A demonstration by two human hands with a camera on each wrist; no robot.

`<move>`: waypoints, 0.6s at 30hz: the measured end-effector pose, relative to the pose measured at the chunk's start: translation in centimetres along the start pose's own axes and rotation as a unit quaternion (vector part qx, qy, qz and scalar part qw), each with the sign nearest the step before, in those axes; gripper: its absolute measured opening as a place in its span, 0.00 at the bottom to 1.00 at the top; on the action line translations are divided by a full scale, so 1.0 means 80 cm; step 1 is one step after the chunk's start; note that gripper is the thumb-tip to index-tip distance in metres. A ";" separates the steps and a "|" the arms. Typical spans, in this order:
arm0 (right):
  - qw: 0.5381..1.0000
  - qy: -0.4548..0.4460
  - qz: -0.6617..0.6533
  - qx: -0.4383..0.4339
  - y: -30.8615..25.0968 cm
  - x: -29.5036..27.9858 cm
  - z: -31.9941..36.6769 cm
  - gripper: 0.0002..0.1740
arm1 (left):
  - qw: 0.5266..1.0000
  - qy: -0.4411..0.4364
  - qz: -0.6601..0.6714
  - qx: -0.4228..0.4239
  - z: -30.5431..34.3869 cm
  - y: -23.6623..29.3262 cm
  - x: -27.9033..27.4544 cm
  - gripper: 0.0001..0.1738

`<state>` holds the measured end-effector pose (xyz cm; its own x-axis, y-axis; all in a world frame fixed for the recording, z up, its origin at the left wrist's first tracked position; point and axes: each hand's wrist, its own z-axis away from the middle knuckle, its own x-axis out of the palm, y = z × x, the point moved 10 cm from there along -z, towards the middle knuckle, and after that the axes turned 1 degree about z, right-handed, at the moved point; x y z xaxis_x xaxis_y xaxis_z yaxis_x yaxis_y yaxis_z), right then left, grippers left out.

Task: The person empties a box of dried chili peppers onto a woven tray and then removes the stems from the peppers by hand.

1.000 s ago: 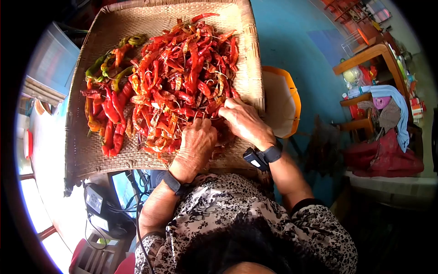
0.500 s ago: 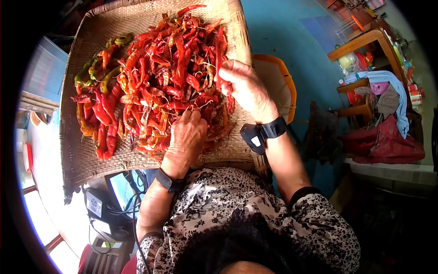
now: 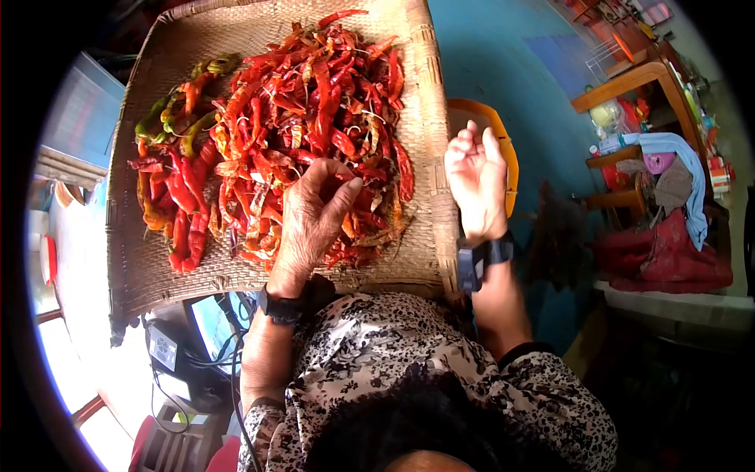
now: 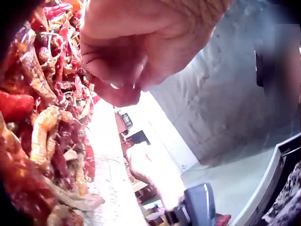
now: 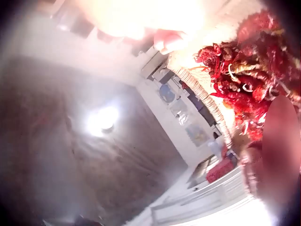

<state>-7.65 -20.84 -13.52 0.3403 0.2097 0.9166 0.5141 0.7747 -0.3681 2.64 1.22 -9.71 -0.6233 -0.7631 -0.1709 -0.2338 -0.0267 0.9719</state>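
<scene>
A broad woven tray (image 3: 169, 291) holds a big heap of dried red chili peppers (image 3: 322, 102). Over the heap's near edge, my left hand (image 3: 307, 220) has thumb and forefinger curled toward each other. In the left wrist view a dark red chili pepper (image 4: 117, 94) shows at its fingertips, partly hidden by the hand. Beyond the tray's right rim, my right hand (image 3: 478, 181) is raised, palm up and fingers loosely bent, with nothing in it. It overlaps an orange-rimmed container (image 3: 507, 149) below. One red chili (image 3: 404, 169) lies along the heap's right side.
A smaller group of green, yellow and red peppers (image 3: 185, 149) sits on the tray's left part. Black cables and an adapter (image 3: 163, 348) are at the lower left. Clothes (image 3: 668, 252) are piled on wooden furniture (image 3: 613, 197) at the right.
My right hand lifted from the heap, then swung right past the tray's rim and turned palm up. My left hand rose slightly from among the peppers, and its thumb now shows.
</scene>
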 end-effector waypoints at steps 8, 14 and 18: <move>0.754 -0.214 0.621 -0.020 0.112 0.083 0.068 0.14 | 0.982 -0.014 0.187 -0.019 0.002 0.000 0.015 0.07; 0.794 -0.155 0.587 -0.030 0.082 0.074 0.063 0.08 | 1.000 -0.013 0.005 0.020 0.011 0.008 0.007 0.07; 0.943 -0.053 0.325 -0.055 0.018 0.030 0.034 0.12 | 0.947 -0.134 -0.237 0.169 0.034 0.024 0.054 0.14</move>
<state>-8.28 -17.60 -11.45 0.5338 0.6819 0.5000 0.3052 0.3960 -0.8660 -2.56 -0.36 -9.06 -0.5447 -0.5243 -0.6545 -0.7321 -0.0833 0.6761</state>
